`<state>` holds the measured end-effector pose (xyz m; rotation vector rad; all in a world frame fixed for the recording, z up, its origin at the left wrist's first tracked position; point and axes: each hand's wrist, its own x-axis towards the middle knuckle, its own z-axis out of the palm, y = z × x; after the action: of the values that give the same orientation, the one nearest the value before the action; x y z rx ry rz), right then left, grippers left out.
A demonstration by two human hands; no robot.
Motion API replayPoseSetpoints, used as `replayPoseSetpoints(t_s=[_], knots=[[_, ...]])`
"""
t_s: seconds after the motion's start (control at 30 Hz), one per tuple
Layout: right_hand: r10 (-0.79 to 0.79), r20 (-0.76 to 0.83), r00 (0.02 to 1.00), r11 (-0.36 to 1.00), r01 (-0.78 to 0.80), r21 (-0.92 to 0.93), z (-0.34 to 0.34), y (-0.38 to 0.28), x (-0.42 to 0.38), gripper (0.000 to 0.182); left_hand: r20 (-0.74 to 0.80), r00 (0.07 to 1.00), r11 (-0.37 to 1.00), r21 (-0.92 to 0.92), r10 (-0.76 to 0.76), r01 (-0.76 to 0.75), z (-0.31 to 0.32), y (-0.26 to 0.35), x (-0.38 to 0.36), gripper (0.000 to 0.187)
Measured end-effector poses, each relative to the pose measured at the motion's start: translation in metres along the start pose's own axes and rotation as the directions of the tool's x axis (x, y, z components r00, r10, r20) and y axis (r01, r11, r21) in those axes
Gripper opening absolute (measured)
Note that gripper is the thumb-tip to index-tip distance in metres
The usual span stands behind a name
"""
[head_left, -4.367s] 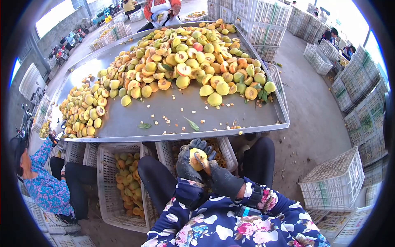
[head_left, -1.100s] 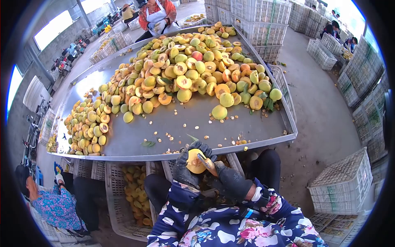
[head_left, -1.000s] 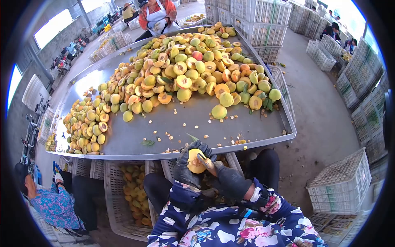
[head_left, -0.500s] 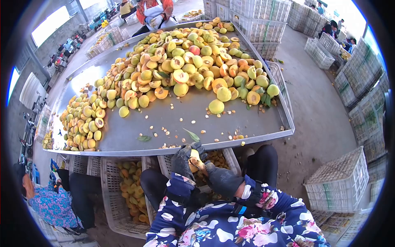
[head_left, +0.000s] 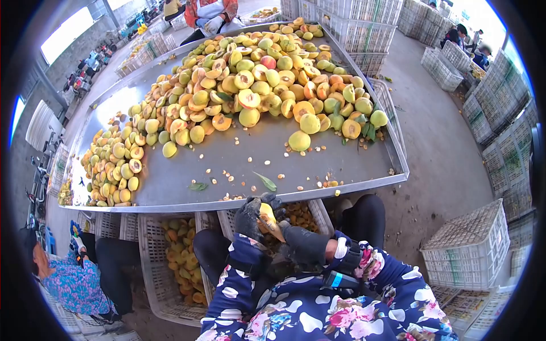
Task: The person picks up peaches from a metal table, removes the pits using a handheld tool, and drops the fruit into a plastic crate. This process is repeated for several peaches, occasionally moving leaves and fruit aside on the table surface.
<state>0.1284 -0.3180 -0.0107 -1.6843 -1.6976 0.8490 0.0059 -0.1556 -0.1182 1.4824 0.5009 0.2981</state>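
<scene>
My left hand (head_left: 249, 218), in a dark glove, is closed around a yellow-orange peach piece (head_left: 267, 215) just below the table's near edge. My right hand (head_left: 307, 244), also dark-gloved, is closed with its fingertips against the lower end of the peach; whatever else it grips is hidden. Under both hands stands a white crate (head_left: 322, 218) with cut peach pieces in it. On the metal table (head_left: 227, 162) in front lies a big heap of peaches (head_left: 227, 85), many halved, with loose pits and a leaf (head_left: 265, 182) near the front.
To the left, another crate (head_left: 149, 273) holds peach halves, and a person in a blue patterned top (head_left: 74, 284) sits beside it. A gloved person (head_left: 213, 17) is at the table's far side. Crates are stacked at right (head_left: 466, 250) and behind (head_left: 358, 28).
Both hands stay together at the peach, which is tilted slightly differently. My right hand has shifted a little up and left. The camera view has moved slightly.
</scene>
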Motion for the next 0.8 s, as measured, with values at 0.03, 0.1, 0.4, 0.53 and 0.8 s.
replayPoseSetpoints(t_s=[0.03,0.1,0.4,0.53,0.8], knots=[[0.056,0.068,0.996,0.998,-0.058,0.034,0.001,0.001,0.001,0.019,0.073,0.996,0.999,-0.003,-0.053,0.054,-0.006,-0.002,0.005,0.040],[0.155,0.207,0.966,0.981,-0.175,0.084,-0.005,0.001,0.006,0.019,0.099,0.994,0.832,-0.547,-0.049,0.095,0.002,0.004,0.005,0.035],[0.015,0.315,0.949,0.554,-0.270,0.787,0.013,0.026,0.007,0.021,-0.336,0.942,0.963,-0.254,-0.003,-0.088,0.014,-0.012,-0.005,0.029],[0.262,0.376,0.889,0.597,-0.456,0.660,-0.004,0.005,0.000,0.025,-0.136,0.740,0.484,0.829,0.659,-0.279,0.013,-0.007,0.004,0.031],[0.096,0.407,0.909,0.276,-0.417,0.866,0.015,0.022,0.002,0.023,-0.385,0.849,0.861,0.487,0.361,-0.145,0.017,-0.039,0.003,0.035]])
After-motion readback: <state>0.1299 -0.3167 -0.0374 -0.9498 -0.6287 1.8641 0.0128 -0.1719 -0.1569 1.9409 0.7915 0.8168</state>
